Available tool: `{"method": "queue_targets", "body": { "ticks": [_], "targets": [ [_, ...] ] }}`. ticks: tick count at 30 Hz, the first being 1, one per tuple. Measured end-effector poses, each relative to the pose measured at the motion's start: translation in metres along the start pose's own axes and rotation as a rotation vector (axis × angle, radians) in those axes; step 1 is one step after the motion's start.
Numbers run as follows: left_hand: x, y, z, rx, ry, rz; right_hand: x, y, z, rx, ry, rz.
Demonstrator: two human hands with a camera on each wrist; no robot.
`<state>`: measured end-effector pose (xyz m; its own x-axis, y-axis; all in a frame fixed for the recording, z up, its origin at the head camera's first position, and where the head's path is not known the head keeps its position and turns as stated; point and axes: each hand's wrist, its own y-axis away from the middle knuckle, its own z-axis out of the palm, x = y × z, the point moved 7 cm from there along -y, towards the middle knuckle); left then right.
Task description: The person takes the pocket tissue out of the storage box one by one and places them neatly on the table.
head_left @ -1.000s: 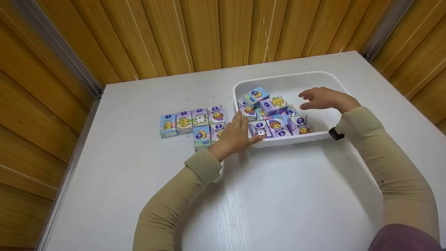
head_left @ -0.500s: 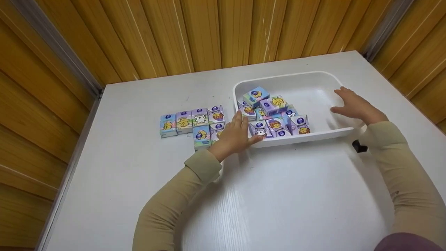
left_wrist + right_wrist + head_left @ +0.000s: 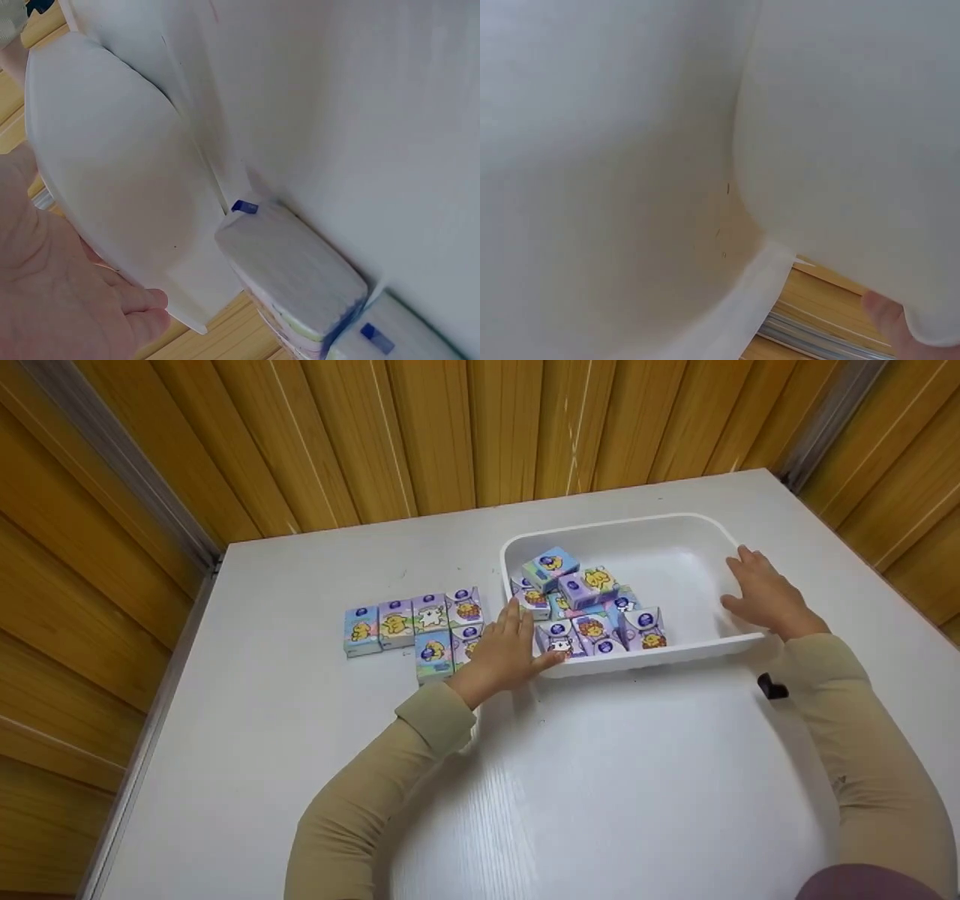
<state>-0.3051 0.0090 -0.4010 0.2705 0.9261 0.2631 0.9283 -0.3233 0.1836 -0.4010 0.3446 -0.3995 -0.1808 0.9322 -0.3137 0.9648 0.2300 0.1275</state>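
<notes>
My left hand [image 3: 501, 654] rests with its fingers straight along the left rim of a white plastic tray [image 3: 697, 649], the thumb near its front corner. At the tray's right rim, my right hand [image 3: 771, 598] touches the edge with loosely bent fingers, its thumb over the inside. Several cartoon-printed packs, like pocket tissues, lie piled in the tray's left half; a purple pack [image 3: 590, 587] leans on top beside a blue pack [image 3: 550, 568]. In the left wrist view, a pack [image 3: 292, 270] stands near the tray's outer wall, and the left fingers [image 3: 146, 315] reach over the rim.
Left of the tray, several more packs [image 3: 396, 622] stand side by side in two rows on the white table [image 3: 262, 720], partly hidden by my left hand. Wood-slat walls [image 3: 435, 435] rise behind the table. A small black piece [image 3: 772, 687] shows by my right cuff.
My right hand has moved right from above the inside of the tray to its right rim, with nothing in it. The left hand and the packs have stayed in place.
</notes>
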Motion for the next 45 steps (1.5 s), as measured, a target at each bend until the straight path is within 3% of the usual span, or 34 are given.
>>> {"method": "queue_targets", "body": {
  "ticks": [12,25,29,35,39,45],
  "targets": [
    [0.001,-0.002,-0.001,0.009,-0.022,0.010,0.003,0.002,-0.005,0.091,-0.076,0.012],
    [0.001,-0.002,-0.001,0.033,-0.008,0.023,0.007,0.006,-0.006,0.102,-0.095,-0.003],
    [0.001,-0.005,-0.002,0.010,-0.012,0.024,0.007,0.006,-0.007,0.105,-0.094,-0.011],
    [0.006,-0.019,-0.008,-0.011,0.043,0.038,0.008,0.004,-0.003,0.083,-0.097,0.028],
    [0.013,-0.034,-0.008,-0.021,0.031,0.061,0.011,0.003,0.001,0.049,-0.111,0.066],
    [0.018,-0.045,-0.006,-0.125,-0.013,0.029,0.011,0.003,0.002,0.035,-0.112,0.075]
  ]
}}
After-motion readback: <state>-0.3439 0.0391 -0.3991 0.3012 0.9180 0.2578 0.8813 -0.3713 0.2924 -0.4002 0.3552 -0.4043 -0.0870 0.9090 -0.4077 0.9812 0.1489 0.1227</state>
